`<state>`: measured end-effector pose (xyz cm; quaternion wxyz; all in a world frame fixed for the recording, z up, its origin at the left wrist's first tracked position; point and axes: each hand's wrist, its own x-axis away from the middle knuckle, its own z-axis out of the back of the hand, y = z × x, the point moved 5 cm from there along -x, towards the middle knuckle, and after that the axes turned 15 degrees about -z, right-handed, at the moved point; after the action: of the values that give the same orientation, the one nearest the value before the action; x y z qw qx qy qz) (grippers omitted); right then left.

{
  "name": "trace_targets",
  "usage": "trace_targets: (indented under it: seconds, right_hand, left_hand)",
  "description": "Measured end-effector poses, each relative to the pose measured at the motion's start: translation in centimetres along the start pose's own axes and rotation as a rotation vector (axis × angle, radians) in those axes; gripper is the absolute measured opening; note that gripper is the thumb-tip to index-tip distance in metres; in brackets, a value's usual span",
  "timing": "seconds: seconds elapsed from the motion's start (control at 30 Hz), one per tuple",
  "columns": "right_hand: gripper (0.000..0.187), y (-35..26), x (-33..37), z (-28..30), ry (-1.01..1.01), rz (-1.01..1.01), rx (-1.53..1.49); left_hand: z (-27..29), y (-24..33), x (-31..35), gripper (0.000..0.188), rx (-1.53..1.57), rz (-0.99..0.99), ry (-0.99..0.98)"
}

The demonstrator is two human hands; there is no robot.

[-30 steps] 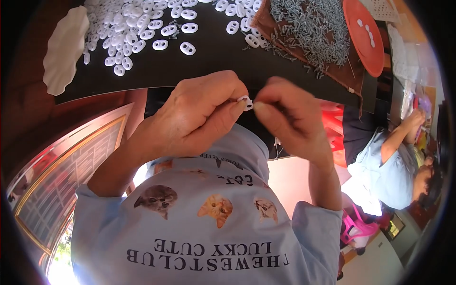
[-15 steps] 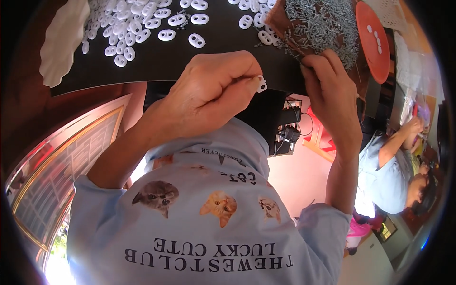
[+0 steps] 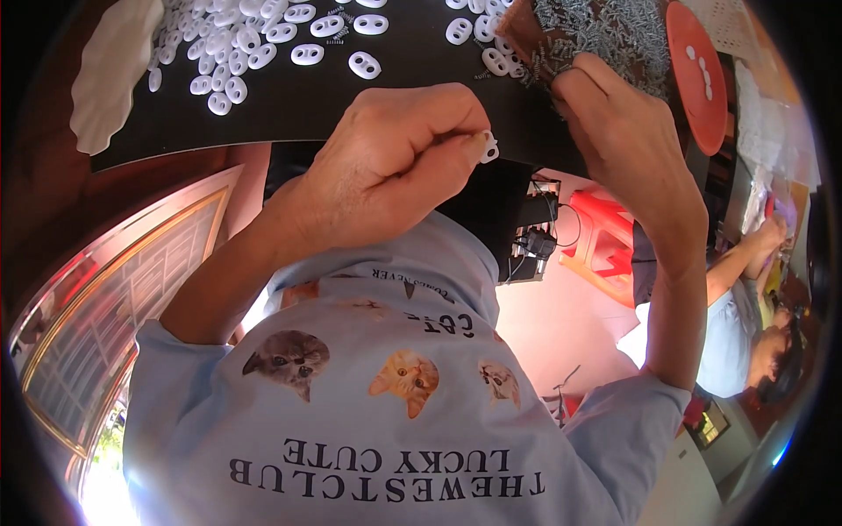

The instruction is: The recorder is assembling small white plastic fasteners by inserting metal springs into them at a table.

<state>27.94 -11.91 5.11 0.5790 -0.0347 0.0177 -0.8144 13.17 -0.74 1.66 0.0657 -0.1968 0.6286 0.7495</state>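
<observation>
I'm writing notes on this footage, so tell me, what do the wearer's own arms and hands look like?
The left hand and right hand are bare, without gloves. No ring shows on the visible fingers. Both forearms are uncovered, with no watch or bracelet in sight. The sleeves are short, loose and plain light blue.

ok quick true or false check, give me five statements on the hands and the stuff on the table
1. The left hand pinches a small white piece. True.
2. The right hand grips that piece too. False: it is at the grey springs.
3. Most springs lie on a brown cloth. True.
4. The orange-red plate is left of the springs. False: it is to their right.
5. More white pieces lie on the dark table. True.
</observation>
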Motion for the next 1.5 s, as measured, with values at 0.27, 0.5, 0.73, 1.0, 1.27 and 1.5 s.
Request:
trace_targets:
  seconds: [0.27,0.5,0.73,1.0,1.27,1.5]
  right_hand:
    - [0.013,1.2,0.8,0.5,0.052,-0.084,-0.195]
    - [0.014,-0.2,-0.1,0.2,0.074,-0.021,-0.278]
    - [0.006,-0.4,-0.7,-0.4,0.068,-0.007,-0.092]
    - [0.018,-3.6,-0.6,1.8,0.143,0.041,-0.597]
    - [0.020,-5.2,-1.2,1.8,0.265,0.066,-0.489]
    - [0.016,-5.1,-1.0,1.5,0.254,0.106,-0.522]
  left_hand:
    - [0.2,-0.5,0.4,0.014,0.211,0.142,0.057]
    - [0.4,-0.5,0.3,0.015,0.194,0.182,0.026]
    - [0.6,-0.4,0.4,0.015,0.201,0.193,0.035]
    - [0.8,0.1,0.1,0.029,0.363,0.216,0.139]
    - [1.9,-0.4,0.6,0.027,0.536,0.304,0.264]
    - [1.9,-0.5,0.8,0.024,0.578,0.298,0.257]
